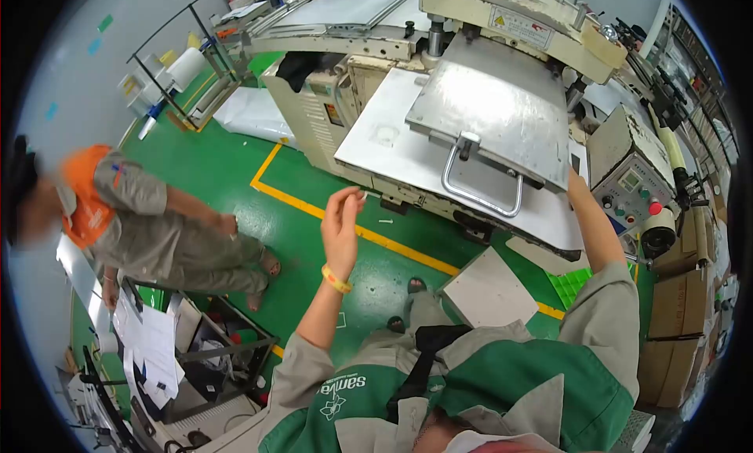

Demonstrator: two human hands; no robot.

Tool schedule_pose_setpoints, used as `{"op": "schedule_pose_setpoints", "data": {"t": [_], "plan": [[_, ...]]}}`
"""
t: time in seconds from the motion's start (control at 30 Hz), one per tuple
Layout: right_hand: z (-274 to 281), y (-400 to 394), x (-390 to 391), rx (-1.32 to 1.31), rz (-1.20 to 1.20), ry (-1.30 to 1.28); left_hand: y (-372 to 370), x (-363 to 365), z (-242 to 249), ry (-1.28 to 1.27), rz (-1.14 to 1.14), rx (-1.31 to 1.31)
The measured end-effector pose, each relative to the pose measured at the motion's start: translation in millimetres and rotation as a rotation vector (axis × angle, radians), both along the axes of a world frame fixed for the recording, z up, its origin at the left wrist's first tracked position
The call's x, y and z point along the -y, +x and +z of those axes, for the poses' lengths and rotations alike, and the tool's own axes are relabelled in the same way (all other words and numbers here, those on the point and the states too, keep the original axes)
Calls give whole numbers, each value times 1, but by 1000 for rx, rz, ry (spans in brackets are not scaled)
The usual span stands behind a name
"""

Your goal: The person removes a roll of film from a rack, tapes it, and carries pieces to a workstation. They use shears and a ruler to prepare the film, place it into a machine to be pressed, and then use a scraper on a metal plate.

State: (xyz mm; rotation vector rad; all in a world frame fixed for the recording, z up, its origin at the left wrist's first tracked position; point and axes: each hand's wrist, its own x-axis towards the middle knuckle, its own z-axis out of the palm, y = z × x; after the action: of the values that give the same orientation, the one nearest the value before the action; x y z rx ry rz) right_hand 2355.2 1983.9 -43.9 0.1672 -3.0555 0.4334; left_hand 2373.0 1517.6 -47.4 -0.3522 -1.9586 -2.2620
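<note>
Steel-grey press plate [490,112] with its looped handle [482,188] lies at one o'clock. Left hand [342,227], centre, pinches a small white piece [362,193]; right hand reaches under the plate at three o'clock, its grip hidden.

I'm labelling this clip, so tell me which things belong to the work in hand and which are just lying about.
In hand:
left hand pinching a small white piece
right hand, hidden behind the metal platen
white sheet under the platen

Lying about:
white board on the floor
cardboard boxes
paper stack
</note>
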Motion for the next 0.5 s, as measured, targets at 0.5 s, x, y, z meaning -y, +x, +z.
{"op": "schedule_pose_setpoints", "data": {"t": [0.5], "plan": [[66,-23,23,8,-430,-1888,-198,-154,77,367,-1008,843]]}}
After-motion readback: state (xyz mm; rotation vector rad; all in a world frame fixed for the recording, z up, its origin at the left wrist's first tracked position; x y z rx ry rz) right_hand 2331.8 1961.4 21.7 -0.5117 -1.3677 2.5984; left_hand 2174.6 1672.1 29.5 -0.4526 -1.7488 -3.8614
